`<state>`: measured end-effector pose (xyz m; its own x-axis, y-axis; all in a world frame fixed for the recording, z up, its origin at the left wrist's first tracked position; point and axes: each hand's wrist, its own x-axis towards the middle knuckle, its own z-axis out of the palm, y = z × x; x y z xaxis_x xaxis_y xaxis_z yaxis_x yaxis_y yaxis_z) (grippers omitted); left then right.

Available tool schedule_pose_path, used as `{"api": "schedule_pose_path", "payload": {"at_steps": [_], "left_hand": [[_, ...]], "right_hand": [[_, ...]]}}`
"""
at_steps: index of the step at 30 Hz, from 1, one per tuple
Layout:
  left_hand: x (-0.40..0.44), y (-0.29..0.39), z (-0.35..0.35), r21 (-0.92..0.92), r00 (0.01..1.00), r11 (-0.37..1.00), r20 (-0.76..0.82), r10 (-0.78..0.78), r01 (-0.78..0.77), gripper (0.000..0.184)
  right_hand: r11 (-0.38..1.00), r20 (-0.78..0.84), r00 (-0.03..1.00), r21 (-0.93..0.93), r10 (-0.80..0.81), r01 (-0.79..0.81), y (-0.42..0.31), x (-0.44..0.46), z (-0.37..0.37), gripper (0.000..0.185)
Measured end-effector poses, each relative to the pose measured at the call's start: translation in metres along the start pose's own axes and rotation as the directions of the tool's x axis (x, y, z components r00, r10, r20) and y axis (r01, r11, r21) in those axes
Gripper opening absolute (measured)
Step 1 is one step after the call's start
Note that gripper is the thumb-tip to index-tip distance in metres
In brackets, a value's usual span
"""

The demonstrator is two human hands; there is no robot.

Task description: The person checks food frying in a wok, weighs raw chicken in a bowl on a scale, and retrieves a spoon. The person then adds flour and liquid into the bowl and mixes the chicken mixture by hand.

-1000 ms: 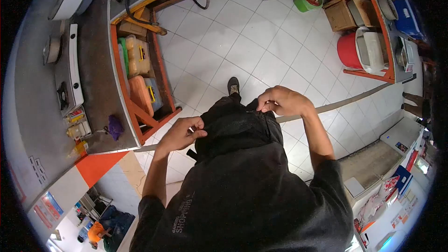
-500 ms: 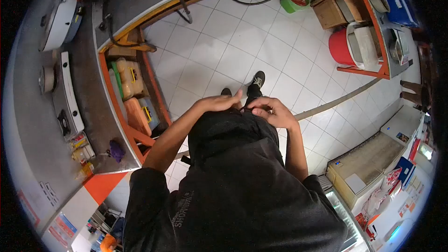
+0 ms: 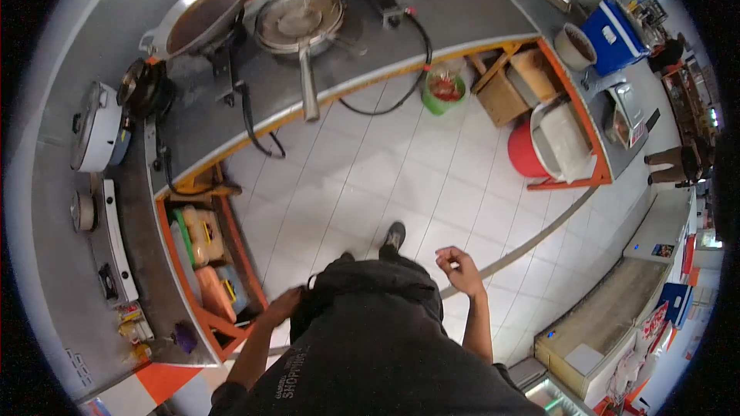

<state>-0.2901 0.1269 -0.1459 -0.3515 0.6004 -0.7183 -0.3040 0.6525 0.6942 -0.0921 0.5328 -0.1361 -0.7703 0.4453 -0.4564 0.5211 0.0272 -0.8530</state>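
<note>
My left hand (image 3: pixel 285 304) is beside the dark waist bag or cloth (image 3: pixel 370 277) at my left hip; its fingers are partly hidden against the black fabric. Out to the right of my waist, over the tiled floor, my right hand (image 3: pixel 460 270) is raised with its fingers curled loosely and apart, and nothing shows in it. A black shirt (image 3: pixel 370 347) covers my body, and a dark shoe (image 3: pixel 395 234) shows below on the tiles.
Ahead, a metal counter (image 3: pixel 447 23) holds a large wok (image 3: pixel 204 11) and a round pan (image 3: pixel 301 19) whose handle overhangs the edge. Under it stand a green bucket (image 3: pixel 443 91) and a red tub (image 3: pixel 528 150). A person (image 3: pixel 678 162) stands far right.
The view has tilted up, showing the counter's pans. My hands have parted from the front of my waist: the left went to my hip, the right out to the side.
</note>
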Motion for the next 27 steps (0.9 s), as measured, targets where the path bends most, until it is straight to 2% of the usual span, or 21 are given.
{"api": "schedule_pose_path", "payload": {"at_steps": [1,3,4,6,7,10,12,13,15,16,18,19,20,21,22,23,24,25,26,27], "left_hand": [[-0.004,-0.002,0.01,-0.103,0.991,0.986,-0.037,0.127,-0.13,0.036],[0.023,0.023,0.02,-0.114,0.984,0.978,-0.05,0.17,-0.175,0.035],[-0.003,-0.019,0.026,-0.132,0.982,0.974,-0.047,0.181,-0.185,0.034],[-0.003,-0.029,0.039,-0.164,0.98,0.966,-0.035,0.194,-0.198,0.031],[0.002,-0.029,0.039,-0.178,0.98,0.964,-0.027,0.198,-0.2,0.03],[0.022,0.001,0.041,-0.241,0.979,0.951,0.001,0.202,-0.195,0.027],[0.042,0.019,0.054,-0.291,0.976,0.934,0.003,0.216,-0.206,0.024],[0.031,-0.004,0.056,-0.311,0.975,0.927,0.001,0.221,-0.21,0.023],[0.049,0.013,0.058,-0.346,0.971,0.911,0.003,0.239,-0.223,0.021],[0.063,0.023,0.053,-0.365,0.967,0.901,0.007,0.254,-0.234,0.02],[0.073,0.015,0.038,-0.409,0.959,0.878,0.02,0.282,-0.25,0.018],[0.087,0.03,0.024,-0.432,0.955,0.865,0.027,0.295,-0.255,0.017],[0.098,0.04,0.017,-0.453,0.952,0.853,0.032,0.306,-0.259,0.016],[0.116,0.05,0.007,-0.18,0.972,0.956,-0.087,0.218,-0.23,0.013],[0.14,0.057,-0.005,0.094,0.962,0.986,-0.224,0.155,-0.137,0.01],[0.165,0.045,-0.013,-0.208,0.927,0.949,-0.339,0.159,-0.239,0.013],[0.184,0.035,-0.022,-0.467,0.884,0.81,-0.449,0.128,-0.355,0.016],[0.196,0.047,-0.032,-0.57,0.883,0.764,-0.469,0.001,-0.303,0.021],[0.209,0.059,-0.039,-0.568,0.883,0.764,-0.469,0.004,-0.305,0.021],[0.225,0.07,-0.046,-0.62,0.865,0.736,-0.492,-0.096,-0.271,0.021]], "right_hand": [[0.998,0.002,0.999,-0.037,-0.052,0.052,0.001,0.008,-0.01,0.013],[0.988,0.011,0.991,-0.084,-0.131,0.132,-0.009,0.038,-0.031,0.013],[0.987,0.025,0.992,-0.098,-0.125,0.127,-0.018,0.052,-0.039,0.014],[0.984,0.043,0.99,-0.114,-0.133,0.137,-0.03,0.083,-0.049,0.014],[0.972,0.055,0.978,-0.118,-0.2,0.205,-0.035,0.108,-0.052,0.016],[0.933,0.116,0.946,-0.167,-0.303,0.319,-0.082,0.172,-0.056,0.019],[0.907,0.18,0.906,-0.113,-0.382,0.405,-0.11,0.227,-0.048,0.02],[0.899,0.197,0.896,-0.113,-0.398,0.424,-0.126,0.253,-0.041,0.02],[0.827,0.14,0.824,-0.048,-0.55,0.56,-0.162,0.301,-0.026,0.02],[0.814,0.151,0.811,-0.053,-0.566,0.578,-0.181,0.324,-0.017,0.02],[0.854,0.029,0.853,0.0,-0.521,0.521,-0.215,0.369,-0.001,0.035],[0.845,0.043,0.845,-0.008,-0.534,0.535,-0.225,0.399,0.008,0.035],[0.866,-0.048,0.873,-0.167,-0.485,0.472,-0.235,0.431,0.018,0.043],[0.87,-0.147,0.885,-0.313,-0.441,0.381,-0.245,0.455,0.027,0.051],[0.864,-0.133,0.884,-0.319,-0.447,0.389,-0.267,0.464,0.031,0.051],[0.979,0.043,0.992,-0.164,-0.119,0.125,-0.287,0.472,0.034,0.055],[0.98,0.255,0.946,-0.067,0.199,-0.188,-0.307,0.479,0.038,0.06],[0.93,0.408,0.853,0.029,0.325,-0.367,-0.318,0.487,0.046,0.049],[0.93,0.407,0.855,0.03,0.322,-0.365,-0.312,0.507,0.054,0.049],[0.952,0.509,0.824,0.024,0.25,-0.304,-0.291,0.539,0.064,0.044]]}}
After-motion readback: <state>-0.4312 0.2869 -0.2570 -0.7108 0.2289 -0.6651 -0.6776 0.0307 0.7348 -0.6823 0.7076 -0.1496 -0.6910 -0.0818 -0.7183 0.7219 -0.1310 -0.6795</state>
